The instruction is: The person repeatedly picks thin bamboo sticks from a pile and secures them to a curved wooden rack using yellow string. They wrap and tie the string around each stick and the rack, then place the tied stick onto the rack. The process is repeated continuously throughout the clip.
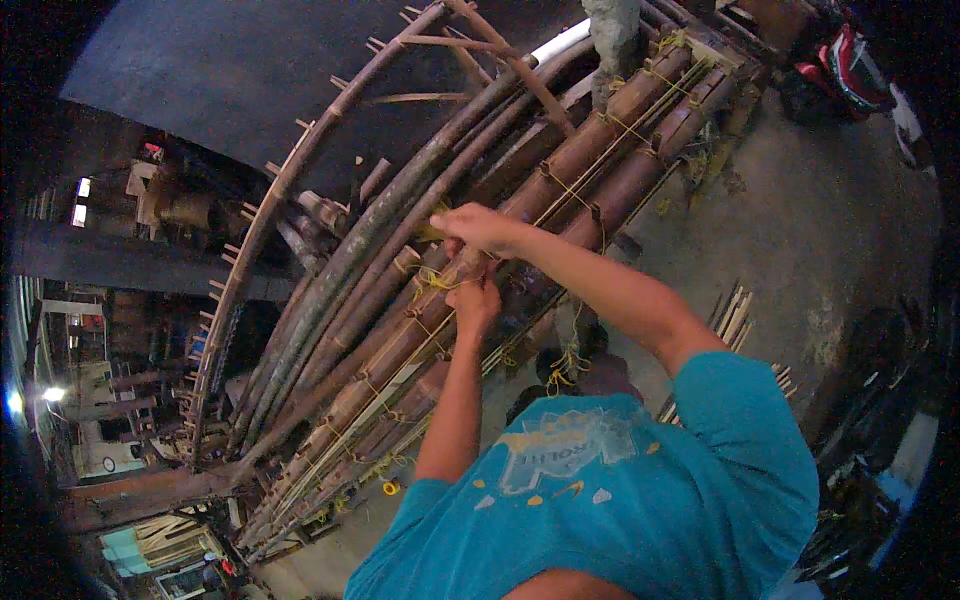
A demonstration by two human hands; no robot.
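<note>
Long brown bamboo poles [560, 190] lie side by side in a bundle, running from lower left to upper right. Yellow cord [433, 280] is tied round them at several places, with loose loops close to my hands. Over the poles my right hand [482, 228] is closed, and a bit of yellow cord shows at its fingers. Just below it my left hand [476, 303] is closed against the side of a pole. What its fingers hold is hidden.
Behind the bundle lie thick grey-brown poles [400, 200]. A curved strip with pegs [290, 175] arches at the left. A concrete post [612, 45] rises at the far end. Thin wooden sticks [735, 318] lie right, and a yellow roll [391, 487] sits on the floor.
</note>
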